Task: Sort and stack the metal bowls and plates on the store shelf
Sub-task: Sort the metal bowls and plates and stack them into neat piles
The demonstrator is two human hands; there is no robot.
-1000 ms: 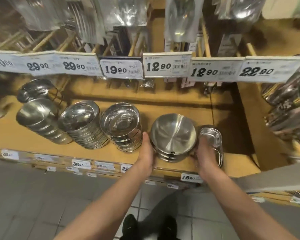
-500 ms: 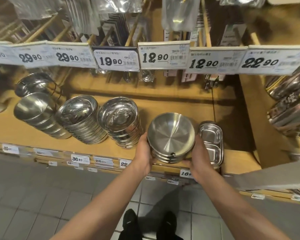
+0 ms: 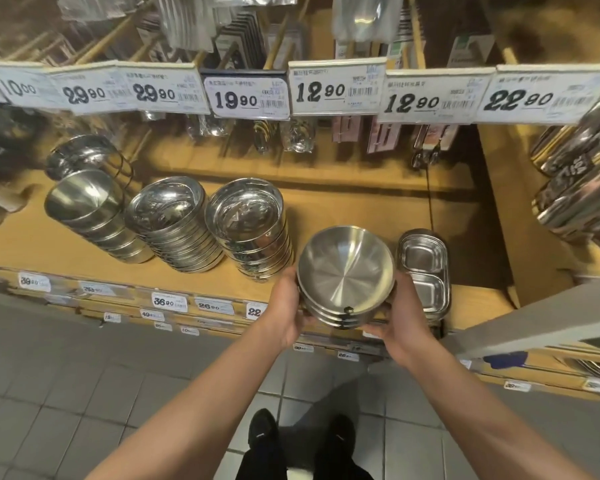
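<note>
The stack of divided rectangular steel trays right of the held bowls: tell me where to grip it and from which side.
Grip the stack of divided rectangular steel trays by its two long sides, coming from the aisle-facing front. Its short end points toward the shelf edge. The right side is free, but the right hand and the stack of round brushed steel bowls crowd its left.

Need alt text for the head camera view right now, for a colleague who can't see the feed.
Both hands, left hand and right hand, grip a short stack of round brushed-steel bowls at the front edge of a wooden store shelf. A stack of divided rectangular steel trays sits right of it; three taller stacks of shiny round bowls stand to the left, under hanging price tags.
</note>
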